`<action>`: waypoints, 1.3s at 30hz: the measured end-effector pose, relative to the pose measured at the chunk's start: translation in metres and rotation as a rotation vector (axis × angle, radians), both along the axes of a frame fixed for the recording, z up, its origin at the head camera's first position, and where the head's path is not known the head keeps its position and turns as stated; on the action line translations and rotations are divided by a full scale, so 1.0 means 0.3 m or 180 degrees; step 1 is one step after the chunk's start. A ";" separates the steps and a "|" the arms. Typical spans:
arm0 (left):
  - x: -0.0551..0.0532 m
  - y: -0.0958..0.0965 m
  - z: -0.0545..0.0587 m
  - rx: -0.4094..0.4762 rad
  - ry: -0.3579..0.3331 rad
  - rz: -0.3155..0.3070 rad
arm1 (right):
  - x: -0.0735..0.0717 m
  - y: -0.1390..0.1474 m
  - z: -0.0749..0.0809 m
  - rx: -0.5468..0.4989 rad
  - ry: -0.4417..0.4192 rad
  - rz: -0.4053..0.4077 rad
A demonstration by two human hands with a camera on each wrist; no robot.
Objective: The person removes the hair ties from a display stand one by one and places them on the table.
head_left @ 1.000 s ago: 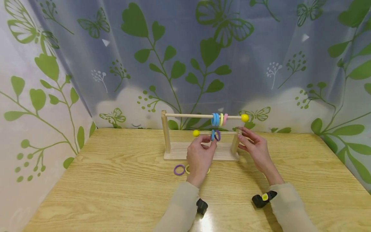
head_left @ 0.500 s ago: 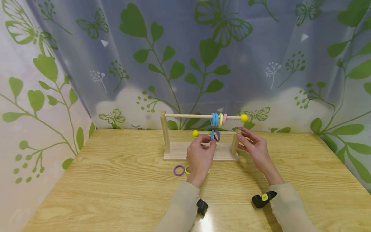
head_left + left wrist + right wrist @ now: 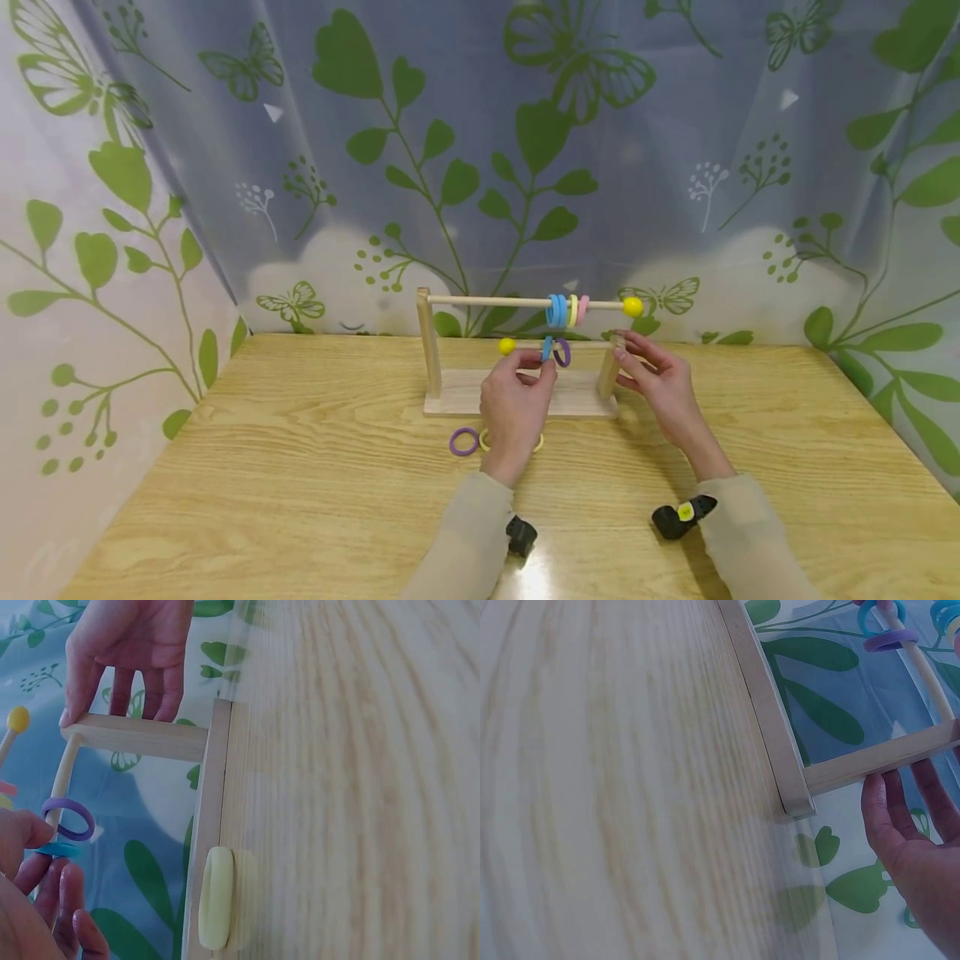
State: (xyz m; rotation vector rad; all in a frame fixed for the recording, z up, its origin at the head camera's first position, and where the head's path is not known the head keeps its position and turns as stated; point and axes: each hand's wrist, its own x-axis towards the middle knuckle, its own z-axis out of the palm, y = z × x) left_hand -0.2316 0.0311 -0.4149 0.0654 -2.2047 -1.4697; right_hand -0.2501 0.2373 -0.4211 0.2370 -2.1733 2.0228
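"Left of the pinching grip, what do you record?"

"The stand's left post (image 3: 430, 346), upright, and nearer, on the table (image 3: 315, 483), a purple ring (image 3: 463, 442) lying flat. Just beside it shows part of a yellow ring (image 3: 482, 439), the rest hidden behind the hand. A yellow bead (image 3: 507, 345) caps the lower rod's free end, just above the fingers."

"And the grip itself?"

"Left hand (image 3: 516, 408): thumb and fingers pinch a blue ring (image 3: 547, 348), which sits around the lower rod (image 3: 590, 345)."

"To the right of it?"

"A loose purple ring (image 3: 68, 818), tilted, hangs around the same rod, just beside the pinched one. Above the grip, the upper rod (image 3: 487, 301) bears two blue rings (image 3: 556, 311), then one yellow and one pink. A yellow ball (image 3: 633, 307) ends that rod."

"Farthest right?"

"Right hand (image 3: 660, 385): thumb and fingers hold the upper end of the right post (image 3: 611, 367), well apart from the pinched ring."
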 end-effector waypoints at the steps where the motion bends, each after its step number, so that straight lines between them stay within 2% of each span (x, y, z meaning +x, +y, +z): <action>1: 0.001 -0.001 0.001 0.0001 -0.0003 0.0005 | 0.000 0.000 0.000 -0.0015 -0.0007 -0.0001; 39: 0.001 -0.049 0.008 0.0027 0.0027 0.0131 | -0.006 0.007 -0.015 -0.0142 0.0028 0.0025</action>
